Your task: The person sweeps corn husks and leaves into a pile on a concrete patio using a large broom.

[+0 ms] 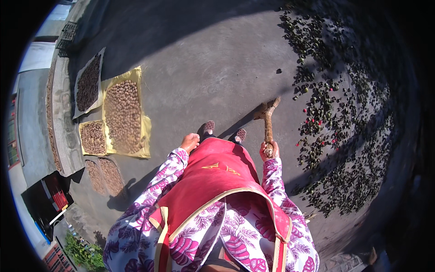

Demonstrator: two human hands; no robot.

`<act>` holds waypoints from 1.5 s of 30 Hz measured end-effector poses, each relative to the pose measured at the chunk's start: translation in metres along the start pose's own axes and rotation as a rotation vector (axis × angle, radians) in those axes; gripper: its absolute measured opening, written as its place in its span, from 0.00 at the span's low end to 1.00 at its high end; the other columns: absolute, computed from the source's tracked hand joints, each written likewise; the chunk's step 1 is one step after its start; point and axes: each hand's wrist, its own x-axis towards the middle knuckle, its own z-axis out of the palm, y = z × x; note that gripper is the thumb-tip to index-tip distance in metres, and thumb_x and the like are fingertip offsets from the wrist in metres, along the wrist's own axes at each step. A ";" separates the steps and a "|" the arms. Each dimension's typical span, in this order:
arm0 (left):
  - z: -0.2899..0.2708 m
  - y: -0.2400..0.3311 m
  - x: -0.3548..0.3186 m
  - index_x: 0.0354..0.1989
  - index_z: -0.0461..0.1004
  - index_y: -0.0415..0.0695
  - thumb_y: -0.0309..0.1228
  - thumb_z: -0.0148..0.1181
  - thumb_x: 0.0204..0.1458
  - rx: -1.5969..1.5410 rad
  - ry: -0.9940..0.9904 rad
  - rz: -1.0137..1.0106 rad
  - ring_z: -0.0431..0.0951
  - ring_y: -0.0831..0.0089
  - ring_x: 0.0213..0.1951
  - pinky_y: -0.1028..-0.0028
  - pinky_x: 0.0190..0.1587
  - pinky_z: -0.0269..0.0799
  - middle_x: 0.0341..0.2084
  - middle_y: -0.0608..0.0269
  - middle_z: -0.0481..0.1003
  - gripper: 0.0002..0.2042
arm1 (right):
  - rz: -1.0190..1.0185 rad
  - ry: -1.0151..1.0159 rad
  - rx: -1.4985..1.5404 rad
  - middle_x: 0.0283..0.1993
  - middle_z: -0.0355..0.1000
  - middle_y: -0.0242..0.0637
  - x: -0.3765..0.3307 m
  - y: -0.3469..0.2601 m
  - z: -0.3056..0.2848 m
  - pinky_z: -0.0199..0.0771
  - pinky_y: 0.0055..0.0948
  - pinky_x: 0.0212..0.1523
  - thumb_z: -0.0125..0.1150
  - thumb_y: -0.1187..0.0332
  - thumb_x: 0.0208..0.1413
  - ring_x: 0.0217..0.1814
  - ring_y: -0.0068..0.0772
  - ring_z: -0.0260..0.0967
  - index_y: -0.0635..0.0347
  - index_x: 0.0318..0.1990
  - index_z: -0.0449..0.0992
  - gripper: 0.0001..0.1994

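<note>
My right hand (pixel 270 150) is wrapped round the bound handle of a short brown straw hand broom (pixel 268 127). The broom points away from me over the grey ground, and its far end spreads into a worn fork. At the left edge of my red apron (pixel 213 165), my left hand (pixel 190 142) hangs with its fingers curled in, and nothing shows in it. Both arms are in white sleeves with a purple leaf print.
Walnut-like brown nuts (pixel 123 115) lie on yellow sheets at the left, beside a dark heap (pixel 89 83) on a pale sheet. Dark green pieces (pixel 324 131), some red among them, are scattered widely over the ground at the right. A low concrete ledge (pixel 63 113) borders the left.
</note>
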 end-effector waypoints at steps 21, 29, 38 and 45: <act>-0.121 0.149 0.140 0.39 0.63 0.44 0.34 0.45 0.46 -0.177 -0.116 -0.155 0.68 0.71 0.31 0.73 0.33 0.64 0.29 0.61 0.67 0.12 | 0.158 -0.028 -0.491 0.22 0.59 0.28 0.176 0.156 0.298 0.65 0.24 0.16 0.48 0.69 0.40 0.19 0.25 0.60 0.49 0.32 0.60 0.09; 0.013 0.228 0.176 0.39 0.63 0.42 0.37 0.45 0.48 0.100 -0.704 0.137 0.66 0.81 0.30 0.82 0.33 0.62 0.27 0.66 0.67 0.14 | -0.045 -0.193 0.039 0.25 0.66 0.37 0.167 0.094 0.231 0.67 0.20 0.16 0.46 0.62 0.47 0.20 0.28 0.64 0.62 0.34 0.63 0.12; 0.140 0.186 0.089 0.44 0.63 0.38 0.36 0.43 0.46 0.682 -1.146 0.458 0.65 0.73 0.40 0.77 0.44 0.58 0.36 0.58 0.68 0.18 | -0.520 0.086 0.514 0.22 0.65 0.29 0.073 0.085 0.109 0.71 0.23 0.18 0.49 0.69 0.42 0.20 0.24 0.65 0.57 0.28 0.64 0.05; 0.201 0.156 0.030 0.47 0.60 0.38 0.41 0.44 0.48 0.619 -1.377 0.131 0.62 0.76 0.44 0.76 0.46 0.56 0.40 0.62 0.65 0.22 | -0.560 0.027 0.673 0.20 0.64 0.33 -0.014 0.074 0.050 0.69 0.21 0.15 0.47 0.68 0.43 0.17 0.25 0.64 0.60 0.28 0.63 0.06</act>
